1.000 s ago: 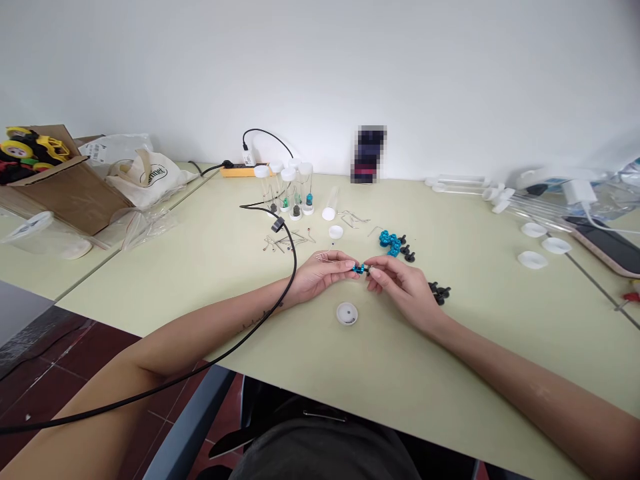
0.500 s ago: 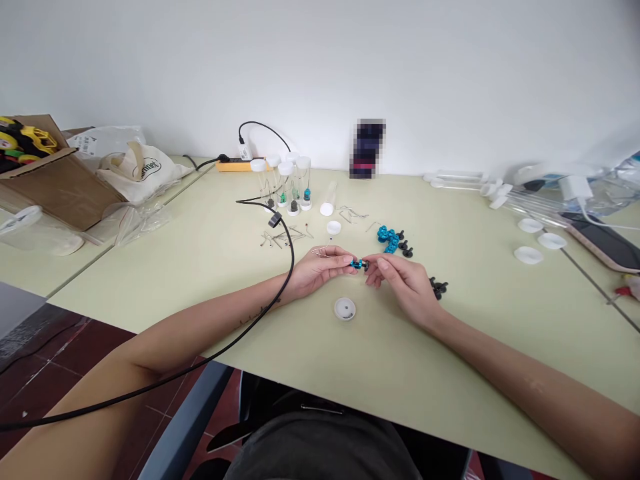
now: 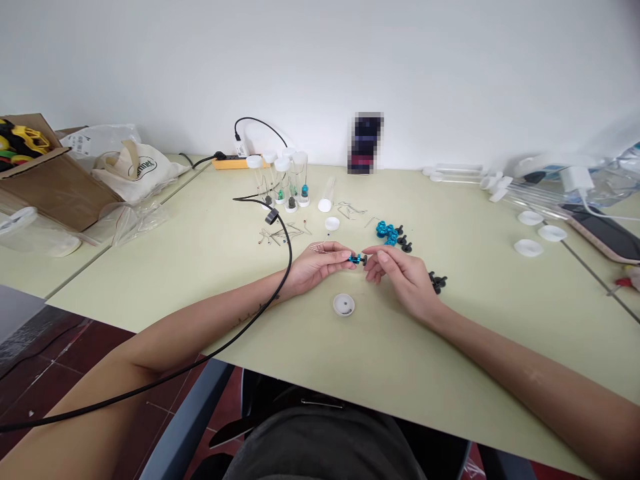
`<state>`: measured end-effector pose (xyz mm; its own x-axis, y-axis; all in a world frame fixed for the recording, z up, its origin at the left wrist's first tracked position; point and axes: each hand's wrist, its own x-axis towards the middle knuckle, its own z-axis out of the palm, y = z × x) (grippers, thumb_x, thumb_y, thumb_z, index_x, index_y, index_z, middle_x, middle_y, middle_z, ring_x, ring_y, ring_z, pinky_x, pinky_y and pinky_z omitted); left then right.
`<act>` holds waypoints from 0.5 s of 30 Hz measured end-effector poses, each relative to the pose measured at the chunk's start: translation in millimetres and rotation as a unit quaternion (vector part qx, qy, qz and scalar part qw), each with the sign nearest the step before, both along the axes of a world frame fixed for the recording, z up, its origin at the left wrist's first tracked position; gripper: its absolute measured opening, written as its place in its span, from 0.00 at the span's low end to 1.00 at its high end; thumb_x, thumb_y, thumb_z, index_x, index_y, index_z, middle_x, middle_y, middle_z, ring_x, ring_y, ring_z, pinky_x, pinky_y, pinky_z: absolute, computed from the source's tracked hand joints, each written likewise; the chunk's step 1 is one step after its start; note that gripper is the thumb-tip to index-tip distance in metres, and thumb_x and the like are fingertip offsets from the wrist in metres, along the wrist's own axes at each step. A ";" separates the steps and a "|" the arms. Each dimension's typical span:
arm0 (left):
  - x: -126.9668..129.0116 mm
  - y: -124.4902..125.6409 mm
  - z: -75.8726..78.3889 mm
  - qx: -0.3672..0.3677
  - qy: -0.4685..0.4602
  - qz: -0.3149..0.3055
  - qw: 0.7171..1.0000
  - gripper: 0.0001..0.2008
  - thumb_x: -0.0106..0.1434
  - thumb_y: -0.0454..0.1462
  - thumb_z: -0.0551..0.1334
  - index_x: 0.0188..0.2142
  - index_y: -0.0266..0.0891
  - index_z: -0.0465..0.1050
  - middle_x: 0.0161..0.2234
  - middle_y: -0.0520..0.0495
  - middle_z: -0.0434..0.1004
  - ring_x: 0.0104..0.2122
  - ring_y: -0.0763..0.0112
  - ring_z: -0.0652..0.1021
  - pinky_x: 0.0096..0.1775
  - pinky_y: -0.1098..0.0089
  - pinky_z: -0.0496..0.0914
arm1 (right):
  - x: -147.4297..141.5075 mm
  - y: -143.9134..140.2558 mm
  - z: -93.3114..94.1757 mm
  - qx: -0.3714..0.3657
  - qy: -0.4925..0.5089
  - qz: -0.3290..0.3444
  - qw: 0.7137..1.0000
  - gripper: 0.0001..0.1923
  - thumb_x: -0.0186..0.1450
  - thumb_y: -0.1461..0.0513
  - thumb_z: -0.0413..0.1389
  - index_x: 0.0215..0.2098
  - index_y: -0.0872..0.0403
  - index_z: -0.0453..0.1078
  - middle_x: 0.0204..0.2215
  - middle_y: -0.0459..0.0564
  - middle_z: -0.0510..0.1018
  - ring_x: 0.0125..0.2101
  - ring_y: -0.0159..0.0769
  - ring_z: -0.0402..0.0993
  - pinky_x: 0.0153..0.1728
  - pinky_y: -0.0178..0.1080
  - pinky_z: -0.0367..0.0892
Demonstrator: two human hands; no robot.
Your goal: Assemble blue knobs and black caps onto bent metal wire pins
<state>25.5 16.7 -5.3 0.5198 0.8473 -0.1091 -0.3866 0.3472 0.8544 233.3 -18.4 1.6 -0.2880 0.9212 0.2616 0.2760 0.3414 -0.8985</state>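
Observation:
My left hand (image 3: 319,265) and my right hand (image 3: 400,275) meet just above the pale green table (image 3: 200,267). Between their fingertips they pinch a small blue bead piece (image 3: 355,259) with a black part at its right end. The left fingers hold the blue end, the right fingers the black end. A small round white spool (image 3: 344,305) lies on the table just below the hands. A cluster of blue beads (image 3: 386,233) and black beads (image 3: 404,244) lies behind the right hand, and more black beads (image 3: 438,282) sit to its right.
Capped clear tubes (image 3: 283,180) stand at the back, with metal pins (image 3: 280,235) and a white cap (image 3: 332,223) in front. A black cable (image 3: 280,267) crosses my left arm. Cardboard box (image 3: 45,180) and bag (image 3: 140,173) at left; white lids (image 3: 530,248) and phone (image 3: 607,237) at right.
Both hands stay together on the bead piece, which has turned slightly between the fingertips. The view has shifted a little, so everything sits slightly higher in the frame.

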 end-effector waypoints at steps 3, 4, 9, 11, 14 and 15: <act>-0.4 -0.2 0.1 0.000 -0.001 -0.002 1.000 0.10 0.53 0.35 0.71 0.35 0.32 0.79 0.34 0.48 0.80 0.35 0.73 0.80 0.51 0.68 0.69 | 0.3 0.1 -0.3 0.007 -0.001 -0.002 1.000 0.19 0.72 0.50 0.45 0.45 0.53 0.72 0.31 0.49 0.77 0.29 0.34 0.75 0.33 0.37 0.71; -0.5 -0.3 0.3 0.000 -0.002 -0.002 1.000 0.10 0.53 0.35 0.71 0.34 0.32 0.79 0.34 0.48 0.80 0.35 0.73 0.80 0.51 0.68 0.69 | 0.4 0.3 -0.6 0.007 -0.003 -0.001 1.000 0.19 0.72 0.51 0.45 0.45 0.53 0.72 0.31 0.49 0.77 0.29 0.33 0.75 0.32 0.37 0.71; -0.2 -0.2 0.9 -0.002 -0.003 -0.003 1.000 0.09 0.54 0.35 0.71 0.34 0.32 0.79 0.34 0.48 0.80 0.35 0.74 0.80 0.51 0.68 0.69 | 0.5 1.2 -2.0 0.000 -0.004 0.003 1.000 0.20 0.71 0.50 0.45 0.43 0.53 0.73 0.30 0.49 0.77 0.28 0.34 0.74 0.32 0.38 0.71; -0.2 -0.2 0.9 -0.001 -0.001 -0.003 1.000 0.10 0.54 0.35 0.71 0.35 0.32 0.79 0.34 0.48 0.80 0.35 0.74 0.80 0.51 0.68 0.69 | 0.2 1.0 -2.1 -0.003 -0.004 -0.001 1.000 0.21 0.71 0.49 0.45 0.43 0.53 0.73 0.30 0.49 0.77 0.28 0.34 0.74 0.31 0.38 0.71; -0.5 -0.4 0.6 -0.002 0.001 -0.001 1.000 0.10 0.54 0.35 0.71 0.35 0.32 0.79 0.34 0.48 0.80 0.35 0.73 0.80 0.51 0.68 0.69 | -0.5 0.6 -1.7 -0.004 0.003 -0.003 1.000 0.20 0.71 0.49 0.45 0.47 0.52 0.71 0.31 0.49 0.76 0.29 0.34 0.75 0.32 0.38 0.72; -0.5 -0.4 0.4 -0.001 0.001 -0.001 1.000 0.10 0.54 0.36 0.71 0.35 0.32 0.79 0.34 0.48 0.80 0.35 0.73 0.80 0.51 0.68 0.69 | -0.6 0.5 -1.6 -0.003 0.004 -0.002 1.000 0.20 0.71 0.49 0.45 0.48 0.51 0.70 0.31 0.49 0.76 0.29 0.34 0.75 0.32 0.38 0.72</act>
